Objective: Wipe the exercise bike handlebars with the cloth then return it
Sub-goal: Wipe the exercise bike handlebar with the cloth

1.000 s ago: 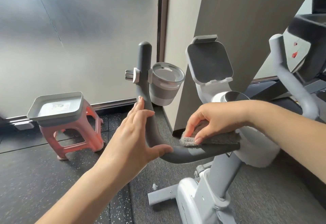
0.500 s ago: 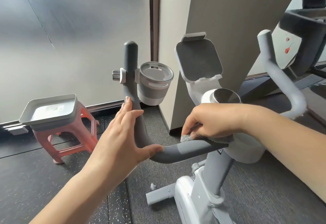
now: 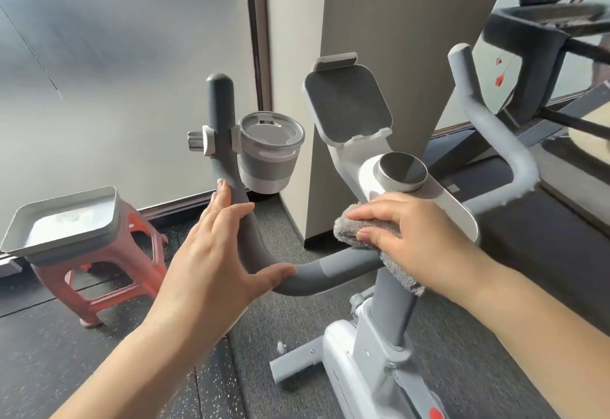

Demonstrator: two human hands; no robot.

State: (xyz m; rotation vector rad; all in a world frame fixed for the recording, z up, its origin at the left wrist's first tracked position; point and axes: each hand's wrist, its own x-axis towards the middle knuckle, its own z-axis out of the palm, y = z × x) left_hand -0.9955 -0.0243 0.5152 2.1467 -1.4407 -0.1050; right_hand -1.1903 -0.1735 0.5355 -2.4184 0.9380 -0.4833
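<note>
Cloth (image 3: pixel 350 225) under right hand (image 3: pixel 412 237), on handlebar (image 3: pixel 330 268)

Tray (image 3: pixel 62 220) on stool (image 3: pixel 99 273) left of handlebars (image 3: pixel 237 207), cup holder (image 3: pixel 269 154) between
</note>
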